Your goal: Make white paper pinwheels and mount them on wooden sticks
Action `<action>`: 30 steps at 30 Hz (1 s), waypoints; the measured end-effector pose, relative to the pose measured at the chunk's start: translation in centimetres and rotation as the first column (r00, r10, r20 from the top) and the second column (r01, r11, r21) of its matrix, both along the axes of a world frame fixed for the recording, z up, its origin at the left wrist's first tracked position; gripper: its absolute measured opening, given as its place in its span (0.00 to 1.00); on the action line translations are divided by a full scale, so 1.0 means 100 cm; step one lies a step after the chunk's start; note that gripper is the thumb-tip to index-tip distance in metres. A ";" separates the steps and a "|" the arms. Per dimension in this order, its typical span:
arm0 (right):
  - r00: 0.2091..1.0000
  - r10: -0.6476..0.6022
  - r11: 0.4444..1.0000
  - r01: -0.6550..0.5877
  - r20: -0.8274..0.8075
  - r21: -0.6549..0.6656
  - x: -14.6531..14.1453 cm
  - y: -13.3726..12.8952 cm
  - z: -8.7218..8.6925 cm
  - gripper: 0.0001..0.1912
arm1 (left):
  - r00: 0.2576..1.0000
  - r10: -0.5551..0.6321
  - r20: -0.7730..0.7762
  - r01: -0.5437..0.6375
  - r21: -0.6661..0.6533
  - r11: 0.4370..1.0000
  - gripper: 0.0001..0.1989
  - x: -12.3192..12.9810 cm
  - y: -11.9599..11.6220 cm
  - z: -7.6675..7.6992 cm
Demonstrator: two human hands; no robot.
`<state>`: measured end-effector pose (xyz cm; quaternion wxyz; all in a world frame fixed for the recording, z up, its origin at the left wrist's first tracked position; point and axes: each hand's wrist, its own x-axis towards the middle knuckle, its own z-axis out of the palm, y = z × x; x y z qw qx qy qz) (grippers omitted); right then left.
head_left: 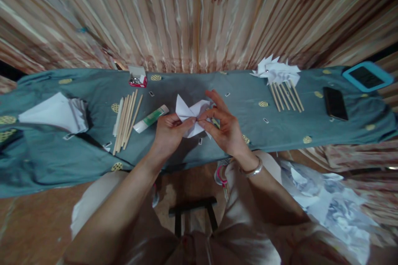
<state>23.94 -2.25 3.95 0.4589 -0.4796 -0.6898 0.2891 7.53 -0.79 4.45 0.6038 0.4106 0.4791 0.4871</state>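
A white folded paper pinwheel [193,110] is held up over the middle of the cloth-covered table. My left hand [172,132] grips its left side, with the thumb pressed near the centre. At that same centre, the thumb and forefinger of my right hand [224,127] are pinched together; anything tiny between them is too small to make out. The other right fingers are raised. Just left of my left hand lies a white and green glue tube [151,119]. Beyond it rest several wooden sticks [127,122] in a loose bundle.
A small red and white box of metal pins [137,78] stands at the back. Stacked white paper [59,114] lies far left. On the right are several finished pinwheels [278,70] on sticks, a phone [335,103] and a blue-framed tablet [367,76]. A bag of paper scraps [336,207] sits below.
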 end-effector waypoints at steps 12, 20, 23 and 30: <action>0.999 0.024 1.000 -0.025 -0.037 -0.019 0.001 -0.001 -0.001 0.03 | 1.000 0.015 -0.004 -0.015 -0.011 1.000 0.08 0.001 0.000 0.001; 0.999 0.023 0.999 -0.024 -0.026 -0.023 0.001 0.000 -0.001 0.03 | 1.000 0.010 0.008 -0.010 -0.007 1.000 0.06 0.000 -0.002 0.003; 0.999 0.019 0.999 -0.020 -0.031 -0.026 0.001 0.000 -0.002 0.04 | 1.000 0.009 -0.008 -0.009 -0.015 1.000 0.06 0.000 -0.001 0.003; 0.997 0.056 0.997 -0.059 -0.056 -0.057 0.003 0.001 -0.004 0.08 | 1.000 0.008 -0.013 -0.008 0.016 1.000 0.06 0.001 -0.002 0.001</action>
